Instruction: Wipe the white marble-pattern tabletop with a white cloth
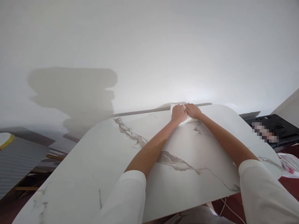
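Note:
Both my arms reach across a white marble-patterned table (pixel 93 161) to its far edge by the wall. My left hand (pixel 178 114) and my right hand (pixel 192 110) lie side by side, fingers curled, pressing down on a white cloth (pixel 184 120). The cloth is bunched under them and shows at the left of my left hand and below my knuckles. White sleeves cover my upper arms.
A plain white wall (pixel 149 46) rises right behind the table. A black device (pixel 271 129) sits to the right beyond the table edge. A white plastic bag (pixel 291 165) lies lower right, with a white cable (pixel 230 210) near it. Grey ribbed furniture (pixel 21 161) stands at left.

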The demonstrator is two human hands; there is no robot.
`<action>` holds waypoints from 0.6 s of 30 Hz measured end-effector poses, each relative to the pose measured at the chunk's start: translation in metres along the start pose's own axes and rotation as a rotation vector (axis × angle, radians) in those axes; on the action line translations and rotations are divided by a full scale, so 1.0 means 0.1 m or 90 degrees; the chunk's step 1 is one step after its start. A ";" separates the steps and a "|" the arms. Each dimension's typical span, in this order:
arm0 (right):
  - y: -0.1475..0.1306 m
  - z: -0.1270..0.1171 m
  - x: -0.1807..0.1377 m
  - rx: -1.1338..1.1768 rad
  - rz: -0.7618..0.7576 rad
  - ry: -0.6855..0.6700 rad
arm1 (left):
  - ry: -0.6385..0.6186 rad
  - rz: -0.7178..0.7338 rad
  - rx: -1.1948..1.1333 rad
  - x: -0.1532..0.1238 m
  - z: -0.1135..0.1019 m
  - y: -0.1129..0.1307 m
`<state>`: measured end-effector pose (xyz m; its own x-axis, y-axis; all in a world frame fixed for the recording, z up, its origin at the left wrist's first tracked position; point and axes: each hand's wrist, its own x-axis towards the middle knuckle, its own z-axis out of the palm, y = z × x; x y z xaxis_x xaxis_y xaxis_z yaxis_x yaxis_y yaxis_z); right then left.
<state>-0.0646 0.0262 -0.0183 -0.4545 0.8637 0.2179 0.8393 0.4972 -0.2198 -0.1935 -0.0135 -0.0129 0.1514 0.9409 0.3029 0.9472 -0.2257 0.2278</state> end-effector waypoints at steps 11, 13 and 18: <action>0.55 -0.03 -0.13 0.055 -0.032 0.015 | 0.000 -0.001 0.019 0.09 0.10 0.47; 0.60 -0.09 -0.14 0.049 -0.021 0.019 | 0.000 0.010 0.010 0.12 0.11 0.53; 0.30 -0.47 -0.15 -0.053 0.067 -0.139 | -0.002 0.014 -0.026 0.13 0.12 0.50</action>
<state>-0.0188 0.0244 0.0169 -0.4102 0.9119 -0.0146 0.9026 0.4036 -0.1500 -0.1404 -0.0092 -0.0086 0.1731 0.9364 0.3053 0.9313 -0.2565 0.2588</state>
